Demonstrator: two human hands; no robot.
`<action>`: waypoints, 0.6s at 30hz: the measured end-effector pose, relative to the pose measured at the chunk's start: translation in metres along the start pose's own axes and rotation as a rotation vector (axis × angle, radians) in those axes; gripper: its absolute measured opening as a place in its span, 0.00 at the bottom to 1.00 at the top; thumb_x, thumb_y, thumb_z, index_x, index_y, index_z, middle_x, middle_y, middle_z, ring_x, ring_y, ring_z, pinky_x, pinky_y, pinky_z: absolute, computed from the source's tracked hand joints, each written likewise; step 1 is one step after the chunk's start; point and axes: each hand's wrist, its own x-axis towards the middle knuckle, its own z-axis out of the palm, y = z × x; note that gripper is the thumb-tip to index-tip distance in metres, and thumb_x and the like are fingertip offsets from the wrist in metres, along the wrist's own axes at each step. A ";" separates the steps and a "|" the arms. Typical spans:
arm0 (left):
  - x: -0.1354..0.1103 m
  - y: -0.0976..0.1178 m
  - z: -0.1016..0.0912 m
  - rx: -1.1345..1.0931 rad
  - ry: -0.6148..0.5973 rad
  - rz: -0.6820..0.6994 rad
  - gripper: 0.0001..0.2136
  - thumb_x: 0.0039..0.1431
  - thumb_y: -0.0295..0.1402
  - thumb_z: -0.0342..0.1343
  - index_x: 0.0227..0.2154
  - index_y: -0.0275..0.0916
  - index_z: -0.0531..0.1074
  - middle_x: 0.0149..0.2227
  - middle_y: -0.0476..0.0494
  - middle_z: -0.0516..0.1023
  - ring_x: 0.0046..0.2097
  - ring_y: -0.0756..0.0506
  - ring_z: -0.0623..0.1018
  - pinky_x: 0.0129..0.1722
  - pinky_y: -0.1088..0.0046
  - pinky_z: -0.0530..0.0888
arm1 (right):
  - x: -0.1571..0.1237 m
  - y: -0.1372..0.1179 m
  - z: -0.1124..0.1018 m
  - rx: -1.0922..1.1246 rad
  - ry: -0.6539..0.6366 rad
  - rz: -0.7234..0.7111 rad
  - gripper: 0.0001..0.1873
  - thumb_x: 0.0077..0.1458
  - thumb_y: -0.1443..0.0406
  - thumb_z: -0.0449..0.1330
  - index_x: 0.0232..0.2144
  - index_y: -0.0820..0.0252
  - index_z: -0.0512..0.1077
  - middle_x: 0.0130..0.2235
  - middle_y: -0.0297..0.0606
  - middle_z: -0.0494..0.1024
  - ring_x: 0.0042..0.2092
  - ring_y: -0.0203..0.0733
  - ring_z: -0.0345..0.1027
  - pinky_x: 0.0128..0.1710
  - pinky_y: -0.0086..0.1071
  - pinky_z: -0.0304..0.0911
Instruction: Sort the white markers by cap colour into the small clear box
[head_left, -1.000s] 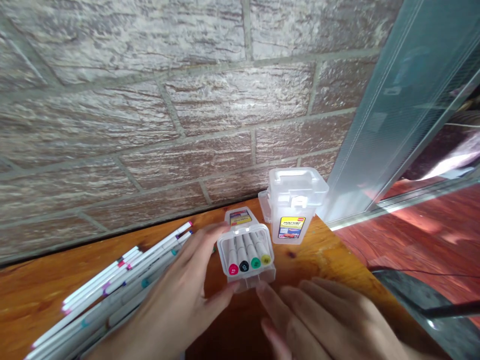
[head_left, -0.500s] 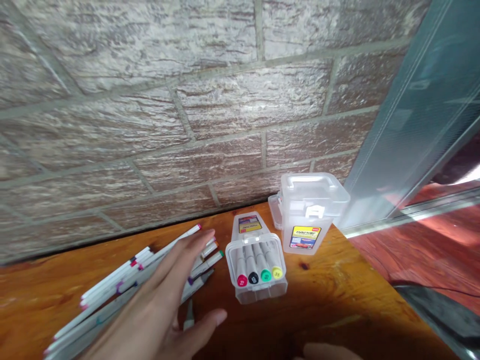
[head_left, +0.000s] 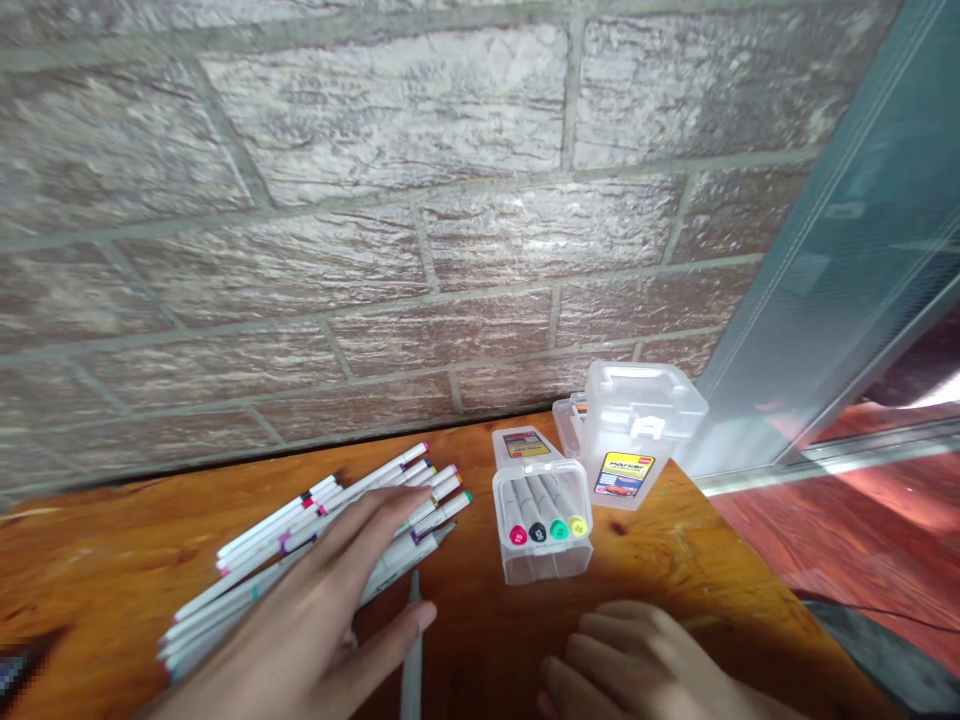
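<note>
My left hand (head_left: 315, 620) lies open and flat, fingers stretched over a pile of white markers (head_left: 315, 535) spread on the wooden table (head_left: 97, 560). One grey marker (head_left: 412, 660) lies apart beside my thumb. My right hand (head_left: 637, 670) rests near the table's front edge with its fingers curled loosely; nothing shows in it. Just beyond it lies a clear plastic marker case (head_left: 541, 520) on its side, open end toward me, showing red, black, green and yellow marker caps.
A second clear marker case (head_left: 634, 430) with a handle lid stands upright behind the first, against the brick wall (head_left: 375, 250). A glass panel (head_left: 825, 280) rises at the right. The table ends at the right edge, red floor (head_left: 862, 540) beyond it.
My left hand let go of the lying case and moved left onto the marker pile. My right hand dropped out of view, then came back low at the front. The camera view shifted.
</note>
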 end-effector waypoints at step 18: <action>-0.028 -0.062 -0.020 -0.278 0.227 -0.272 0.14 0.70 0.35 0.50 0.35 0.38 0.79 0.23 0.52 0.74 0.26 0.50 0.74 0.28 0.78 0.67 | 0.056 -0.021 0.019 0.048 0.029 -0.039 0.16 0.69 0.70 0.54 0.27 0.57 0.71 0.24 0.33 0.74 0.24 0.38 0.67 0.28 0.35 0.54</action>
